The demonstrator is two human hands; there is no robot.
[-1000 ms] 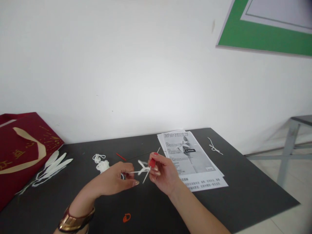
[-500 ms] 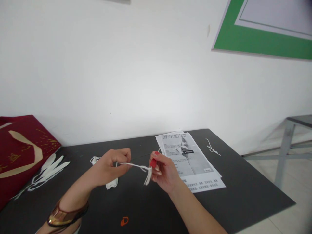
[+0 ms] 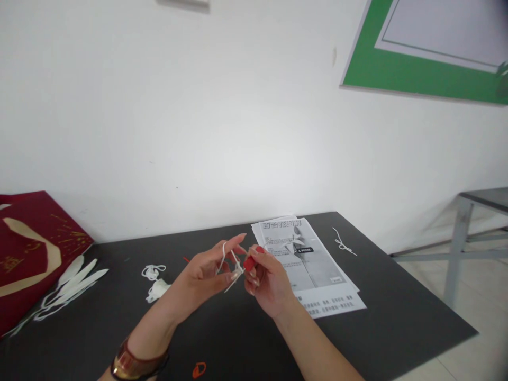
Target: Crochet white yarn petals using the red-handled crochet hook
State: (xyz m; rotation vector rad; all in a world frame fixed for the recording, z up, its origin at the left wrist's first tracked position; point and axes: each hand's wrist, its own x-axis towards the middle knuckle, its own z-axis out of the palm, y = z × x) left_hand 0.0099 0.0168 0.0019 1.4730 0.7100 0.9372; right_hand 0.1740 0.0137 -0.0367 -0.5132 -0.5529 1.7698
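My left hand [image 3: 206, 272] pinches a small piece of white yarn work [image 3: 235, 276] between thumb and fingers. A loop of white yarn [image 3: 223, 257] passes over its raised index finger. Close against it, my right hand [image 3: 272, 278] grips the red handle [image 3: 249, 263] of what looks like a crochet hook; the tip is hard to make out by the yarn. Behind my left forearm lies a bundle of white yarn [image 3: 157, 290], partly covered by the arm, with a looser tangle [image 3: 153, 272] beside it.
Printed sheets [image 3: 333, 299] lie on the black table [image 3: 238, 338] behind my right hand. A knotted yarn scrap [image 3: 342, 244] is to their right. At left are white leaf-shaped pieces [image 3: 77, 280] and a dark red bag [image 3: 29, 248]. An orange stitch marker [image 3: 199, 370] sits near the front.
My left hand has moved right, up to my right hand, and its fingers have risen with yarn looped over them. The stretched strand between the hands is now short.
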